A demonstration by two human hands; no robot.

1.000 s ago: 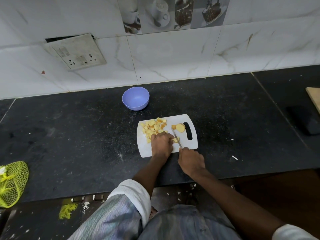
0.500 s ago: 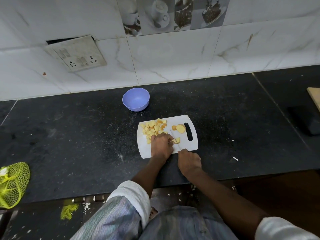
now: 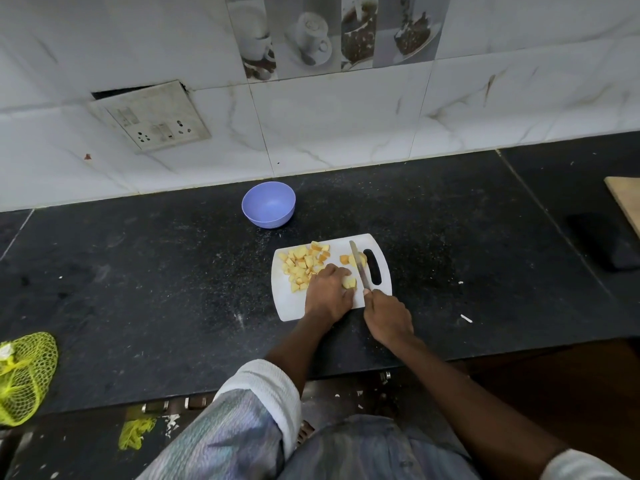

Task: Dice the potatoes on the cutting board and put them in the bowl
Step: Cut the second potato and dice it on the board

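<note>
The left hand [image 3: 329, 289] lies curled over a potato piece [image 3: 349, 282] near the middle of the cutting board [image 3: 294, 306], fingers bent down on it, seemingly to pin it and keep the fingertips clear of the edge. The right hand [image 3: 386, 315] grips the handle of a knife [image 3: 358, 265], its blade running away from the person and lying just to the right of the pinned piece, so the next cut looks set to fall there. Beyond the blade, beside the board's handle slot, sit two uncut chunks [image 3: 349, 259], one partly hidden by the steel; they appear to wait their turn.

To the left of the hands a heap of diced potatoes [image 3: 301, 266] covers the far left part of the board, probably pushed aside to leave cutting room. None has reached the bowl [image 3: 268, 206], which stands on the dark counter [image 3: 138, 271] just past the board's far left corner, within easy reach for the transfer. As far as its inside shows, it holds nothing.

Further out, a yellow net bag [image 3: 24, 375] rests at the counter's near left edge, and a socket plate [image 3: 149, 117] hangs askew on the tiled wall.
</note>
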